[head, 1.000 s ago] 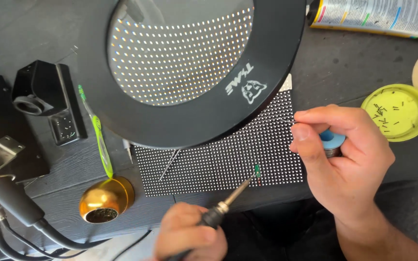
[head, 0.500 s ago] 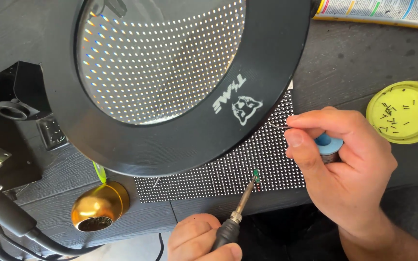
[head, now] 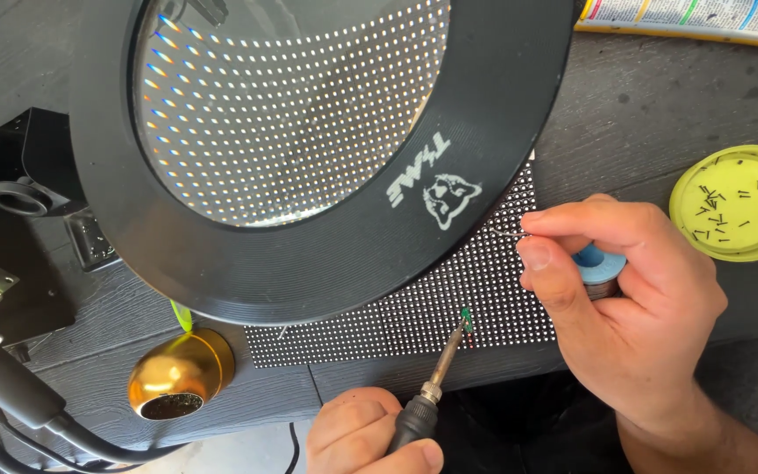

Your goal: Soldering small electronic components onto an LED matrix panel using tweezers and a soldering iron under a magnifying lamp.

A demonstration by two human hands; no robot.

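Left hand (head: 370, 434): grips soldering iron (head: 436, 377), tip on LED panel (head: 449, 312) at 1 o'clock.
Right hand (head: 625, 307): pinches solder wire (head: 504, 233), holds blue spool (head: 598, 268).
Surface: dark wooden bench (head: 642, 114).

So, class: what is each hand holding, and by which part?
Left hand grips the soldering iron by its handle. Right hand holds a solder spool, pinching its wire.
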